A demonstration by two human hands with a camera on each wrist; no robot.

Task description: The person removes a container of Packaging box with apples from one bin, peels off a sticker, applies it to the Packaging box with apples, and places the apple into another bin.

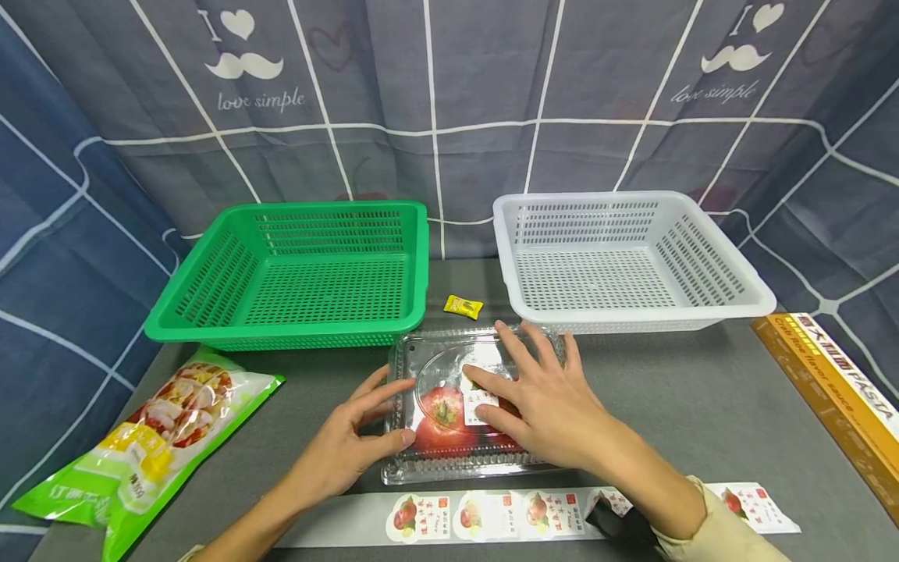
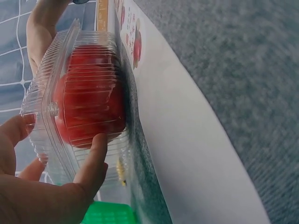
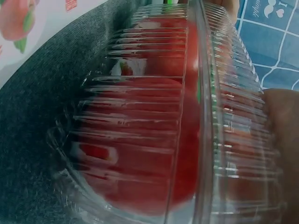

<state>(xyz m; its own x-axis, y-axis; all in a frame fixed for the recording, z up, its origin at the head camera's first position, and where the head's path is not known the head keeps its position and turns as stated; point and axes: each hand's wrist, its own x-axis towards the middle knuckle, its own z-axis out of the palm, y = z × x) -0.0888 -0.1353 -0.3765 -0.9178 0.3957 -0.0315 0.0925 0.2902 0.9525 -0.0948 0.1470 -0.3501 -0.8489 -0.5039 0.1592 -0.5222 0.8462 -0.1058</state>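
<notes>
A clear plastic clamshell box with red apples inside lies closed in the middle of the table. On its lid is a white label. My left hand holds the box's left side, thumb near the front corner and fingers along the edge. In the left wrist view the thumb lies against the ribbed side. My right hand rests on the lid with spread fingers, index finger and thumb touching the label. The right wrist view shows the box's ribbed side close up, with apples behind it.
A strip of apple stickers lies along the front. Behind stand a green basket and a white basket, with a small yellow packet between. A green food bag lies left, a pasta box right.
</notes>
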